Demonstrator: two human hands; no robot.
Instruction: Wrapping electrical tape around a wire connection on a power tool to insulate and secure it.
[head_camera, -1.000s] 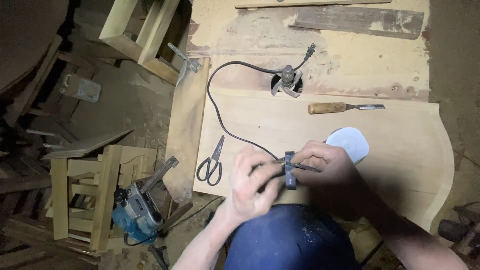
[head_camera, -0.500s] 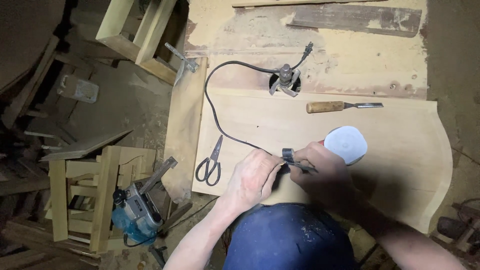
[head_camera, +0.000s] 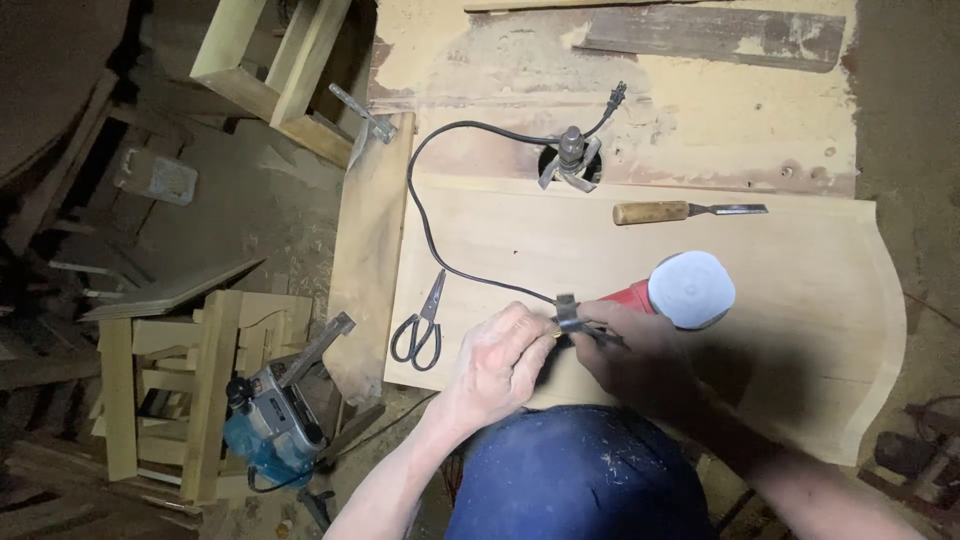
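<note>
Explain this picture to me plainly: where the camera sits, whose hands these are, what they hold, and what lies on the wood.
The camera is worn on a person's head and looks straight down, so the two bare hands are that person's own. The left hand and right hand meet at the cord end of a red power tool with a pale rounded cap, gripping a small dark part there; what it is cannot be told. All this rests on a wide pale board. On it lie black scissors, a wooden-handled chisel and the tool's black cord. A blue power tool sits lower left, off the board.
</note>
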